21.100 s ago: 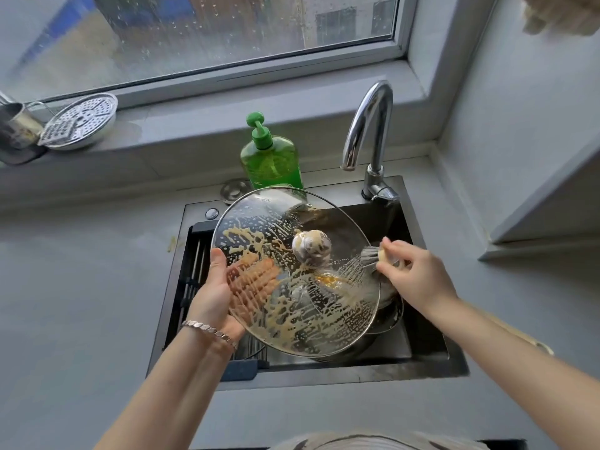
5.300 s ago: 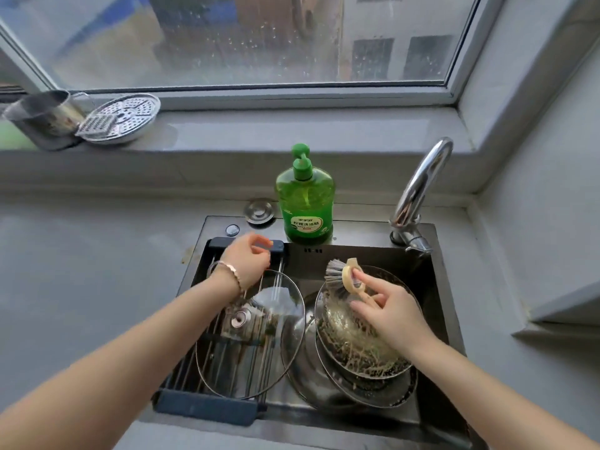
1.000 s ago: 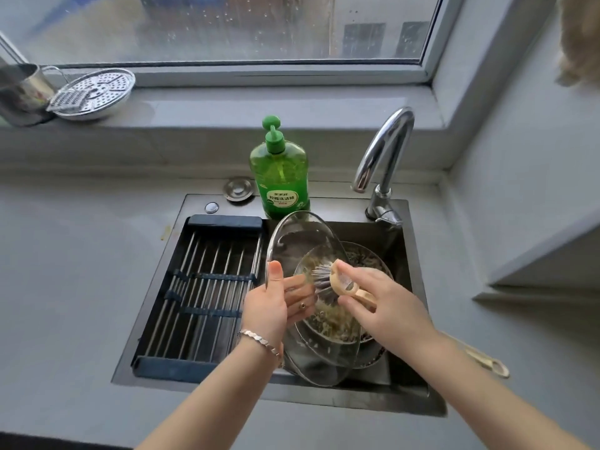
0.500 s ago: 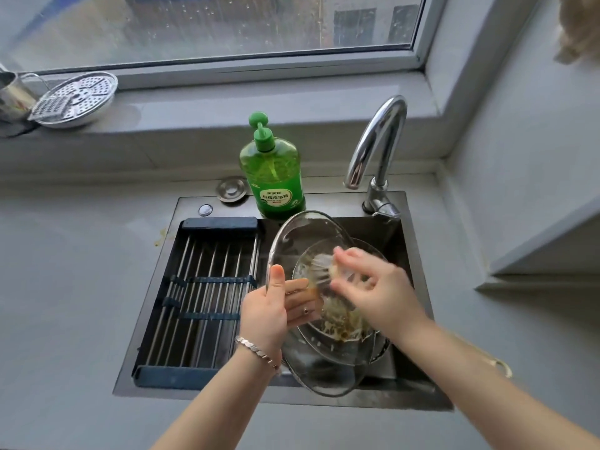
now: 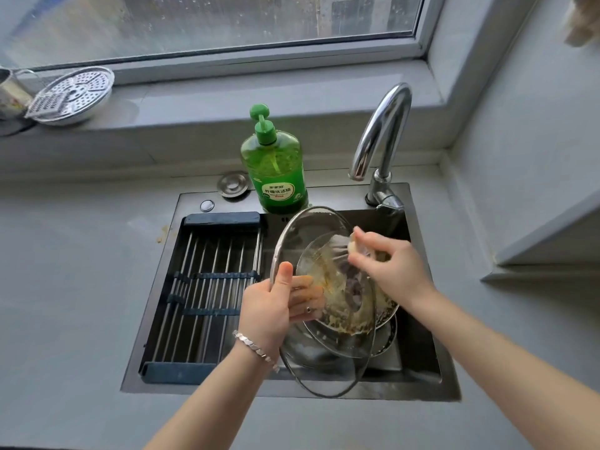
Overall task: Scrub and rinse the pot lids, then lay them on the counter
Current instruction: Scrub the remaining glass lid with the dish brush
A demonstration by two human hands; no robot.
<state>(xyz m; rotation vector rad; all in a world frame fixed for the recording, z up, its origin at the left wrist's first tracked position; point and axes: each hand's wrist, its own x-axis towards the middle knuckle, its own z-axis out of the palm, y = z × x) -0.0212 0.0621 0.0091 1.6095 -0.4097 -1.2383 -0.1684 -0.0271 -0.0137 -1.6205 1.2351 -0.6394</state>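
Two lids on my feed, both over the right half of the sink (image 5: 425, 358). The large glass lid (image 5: 308, 235) is up on edge, tilted, with its lower rim down near the sink's front edge. My read on the left hand (image 5: 269, 306): it grips that lid at the left rim, thumb on the near face, fingers curled behind and visible through the glass. The smaller glass lid (image 5: 344, 315) shows through it, lower in the basin, smeared with yellowish suds and resting on more metalware I can't identify. The right hand (image 5: 394, 269) sits at the large lid's upper right, fingers pinching a brush (image 5: 353, 247). The brush is motion-blurred; grey bristles are against the glass, and I can't tell which face they touch. There's a bracelet (image 5: 256, 347) on the left wrist. A dark drying rack (image 5: 207, 287) spans the sink's left half. A green soap bottle (image 5: 276, 170) stands upright at the sink's back edge, with a round metal stopper (image 5: 233, 184) just left of it. The faucet (image 5: 380, 131) is at the back right corner, and I see no stream from the spout. The grey counter (image 5: 65, 287) surrounds the sink. On the left end of the windowsill (image 5: 211, 105), a perforated steamer plate (image 5: 73, 92) leans beside a metal cup (image 5: 9, 92).
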